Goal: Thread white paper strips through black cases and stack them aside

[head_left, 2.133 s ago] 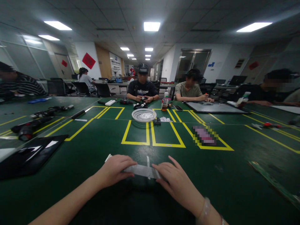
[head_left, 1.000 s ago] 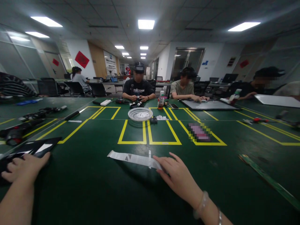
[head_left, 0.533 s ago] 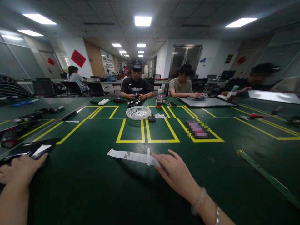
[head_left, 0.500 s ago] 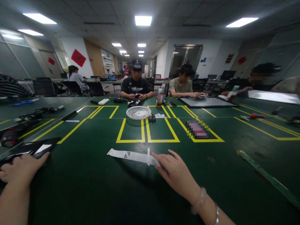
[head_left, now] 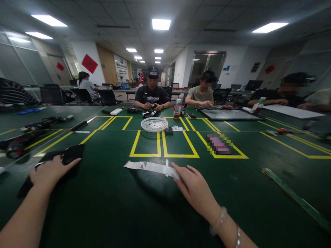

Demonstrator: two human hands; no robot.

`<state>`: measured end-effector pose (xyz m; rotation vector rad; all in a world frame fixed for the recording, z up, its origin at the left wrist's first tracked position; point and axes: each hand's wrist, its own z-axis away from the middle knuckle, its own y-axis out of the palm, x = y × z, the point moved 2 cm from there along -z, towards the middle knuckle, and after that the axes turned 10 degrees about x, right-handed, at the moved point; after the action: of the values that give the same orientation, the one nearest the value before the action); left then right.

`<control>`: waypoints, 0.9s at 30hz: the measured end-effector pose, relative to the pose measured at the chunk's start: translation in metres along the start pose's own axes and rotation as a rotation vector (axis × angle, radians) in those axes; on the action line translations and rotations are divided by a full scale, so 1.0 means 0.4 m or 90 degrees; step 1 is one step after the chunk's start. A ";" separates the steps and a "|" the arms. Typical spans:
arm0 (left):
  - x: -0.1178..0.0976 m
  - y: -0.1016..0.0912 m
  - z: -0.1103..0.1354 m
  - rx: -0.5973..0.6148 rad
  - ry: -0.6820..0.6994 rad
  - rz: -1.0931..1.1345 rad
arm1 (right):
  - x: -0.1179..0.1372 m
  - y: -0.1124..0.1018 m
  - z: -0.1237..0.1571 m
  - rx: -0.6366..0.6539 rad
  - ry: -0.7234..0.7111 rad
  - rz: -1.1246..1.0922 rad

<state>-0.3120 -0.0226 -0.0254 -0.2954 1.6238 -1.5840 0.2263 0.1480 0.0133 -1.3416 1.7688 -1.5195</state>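
My left hand grips a flat, dark black sheet-like object at the left, its thumb stretched along the top and the other fingers over the far side. I cannot make out exactly what that object is. In front of me, my right hand pinches the right end of a long white strip with fine print and dark triangle marks. A short white crosspiece lies across the strip near my fingertips. The strip's far end points left, raised above the green table, with a shadow beneath.
Beyond the strip are a white round basket, a small black part and a pinkish phone-like item. A long green circuit strip lies at right. Black tools lie at left. Several people sit across the table, one behind a large panel.
My left hand has moved right and slightly up, bringing the black flat object with it. The right hand and white strip have barely shifted. The view has turned slightly left.
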 end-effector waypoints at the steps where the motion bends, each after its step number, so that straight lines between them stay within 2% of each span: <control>1: -0.014 0.007 0.003 -0.022 -0.027 -0.039 | 0.000 0.000 0.000 0.001 -0.001 0.000; 3: -0.039 0.018 0.012 -0.075 -0.112 -0.122 | -0.001 0.002 -0.001 0.001 -0.002 0.003; 4: -0.050 0.023 0.015 -0.074 -0.125 -0.138 | -0.003 0.003 -0.001 -0.002 -0.001 0.004; 6: -0.068 0.026 0.020 -0.048 -0.130 -0.148 | -0.007 0.005 -0.001 -0.014 -0.001 0.009; 8: -0.083 0.023 0.020 -0.008 -0.099 -0.149 | -0.011 0.005 0.000 -0.033 0.001 0.012; 12: -0.143 0.033 0.016 0.055 0.083 -0.148 | -0.017 0.004 0.002 -0.090 0.023 0.007; 16: -0.266 0.093 0.052 0.114 0.293 -0.138 | -0.023 0.001 0.006 -0.171 0.053 0.001; 18: -0.342 0.130 0.096 0.148 0.384 -0.132 | -0.025 -0.002 0.008 -0.213 0.069 -0.010; 22: -0.480 0.194 0.222 0.245 0.562 -0.103 | -0.029 -0.009 0.013 -0.301 0.072 -0.043; 24: -0.527 0.217 0.284 0.295 0.636 -0.088 | -0.028 -0.013 0.017 -0.356 0.042 -0.050; 27: -0.568 0.241 0.346 0.364 0.708 -0.077 | -0.024 -0.018 0.027 -0.428 -0.030 -0.052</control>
<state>-0.0386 0.0484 -0.0064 0.9678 1.7752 -2.4176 0.2419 0.1515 0.0143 -1.7438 2.3273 -0.9331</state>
